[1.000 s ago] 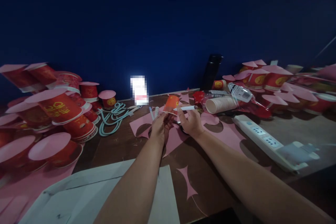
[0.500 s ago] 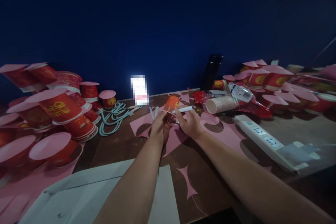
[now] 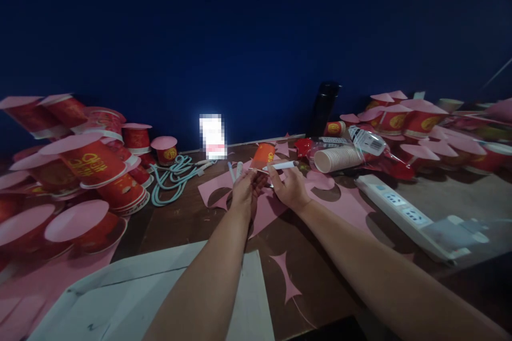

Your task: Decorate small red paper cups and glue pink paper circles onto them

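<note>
My left hand (image 3: 247, 188) is closed on a red paper cup (image 3: 263, 154) with gold lettering, gripping it near its rim. Between the thumb and fingers of my right hand (image 3: 291, 186) lies a white marker pen (image 3: 282, 165), its left end close to the cup's rim. The cup's far end points away from me. Under both hands lie pink paper sheets (image 3: 270, 213) with round cut-outs. Two more pens (image 3: 239, 169) rest just left of the cup.
Red cups topped with pink paper discs (image 3: 92, 160) crowd the left side; more stand at right. A light blue cable (image 3: 172, 184) lies beside a bright phone (image 3: 213, 137). To the right are stacked white cups (image 3: 336, 159), a power strip (image 3: 400, 213) and a black bottle (image 3: 323, 109).
The red cup has tilted or turned slightly in my left hand, and its upper end has shifted a little to the right. My right hand with the marker pen stays nearly in place.
</note>
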`<state>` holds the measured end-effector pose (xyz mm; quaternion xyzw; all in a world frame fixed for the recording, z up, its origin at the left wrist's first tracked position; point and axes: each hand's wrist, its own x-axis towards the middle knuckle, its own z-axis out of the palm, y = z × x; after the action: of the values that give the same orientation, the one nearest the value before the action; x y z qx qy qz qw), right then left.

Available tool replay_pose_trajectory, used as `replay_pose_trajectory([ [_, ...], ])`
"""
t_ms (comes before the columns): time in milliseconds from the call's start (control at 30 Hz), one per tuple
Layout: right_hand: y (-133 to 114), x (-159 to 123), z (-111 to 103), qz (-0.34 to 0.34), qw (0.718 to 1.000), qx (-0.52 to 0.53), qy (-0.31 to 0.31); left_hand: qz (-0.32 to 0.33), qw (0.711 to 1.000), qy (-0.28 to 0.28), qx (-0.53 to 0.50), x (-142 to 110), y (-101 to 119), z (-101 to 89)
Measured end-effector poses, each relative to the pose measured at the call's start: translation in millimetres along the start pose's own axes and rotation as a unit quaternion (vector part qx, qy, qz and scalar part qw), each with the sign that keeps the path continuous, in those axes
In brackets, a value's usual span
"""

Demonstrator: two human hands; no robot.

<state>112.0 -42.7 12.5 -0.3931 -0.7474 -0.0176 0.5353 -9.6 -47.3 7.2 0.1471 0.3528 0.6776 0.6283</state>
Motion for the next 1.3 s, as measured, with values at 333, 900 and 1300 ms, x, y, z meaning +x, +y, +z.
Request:
replay_pose_trajectory([
  [333, 6.7, 0.4, 1.0, 0.006, 1.000, -0.013, 0.022, 0.002, 1.000, 0.010, 0.011, -2.3, -0.1, 1.4],
  [900, -3.7, 1.2, -2.8, 0.008, 1.000, -0.006, 0.006, -0.004, 1.000, 0.010, -0.017, 0.2, 0.4, 0.3],
  [1300, 1.6, 1.6, -1.3, 0.016, 1.000, 0.007, 0.017, -0.005, 1.000, 0.016, -0.010, -4.4, 2.4, 3.0],
])
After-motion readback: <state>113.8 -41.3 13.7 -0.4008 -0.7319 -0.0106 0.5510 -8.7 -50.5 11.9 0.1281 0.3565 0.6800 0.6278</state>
